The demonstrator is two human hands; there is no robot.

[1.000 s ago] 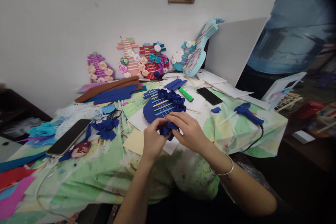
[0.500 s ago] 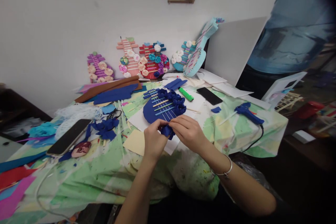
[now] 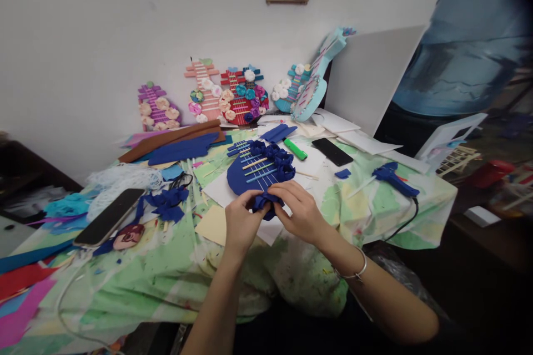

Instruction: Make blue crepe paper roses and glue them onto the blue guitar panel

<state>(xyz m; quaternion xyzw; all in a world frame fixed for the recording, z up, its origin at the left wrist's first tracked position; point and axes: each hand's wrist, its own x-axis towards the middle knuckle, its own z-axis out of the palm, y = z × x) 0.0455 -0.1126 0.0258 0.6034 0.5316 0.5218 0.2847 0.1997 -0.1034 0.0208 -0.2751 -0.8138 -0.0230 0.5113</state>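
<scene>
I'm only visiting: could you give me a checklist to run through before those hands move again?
1. Left hand and right hand both on the blue paper piece: ok.
2. Guitar-shaped board lying down: ok.
3. Glue gun set down: ok, on the tablecloth.
4. Glue gun hot: cannot tell.
5. Table's left side tidy: not ok, phone among paper scraps.
6. Bracelet clear of the paper piece: ok, at the right wrist.

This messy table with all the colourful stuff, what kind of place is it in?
Probably a craft workshop, or maybe a home craft corner: guitar-shaped decorations stand at the back, what looks like a blue glue gun lies at the right, and a blue sheet lies at the left.
</scene>
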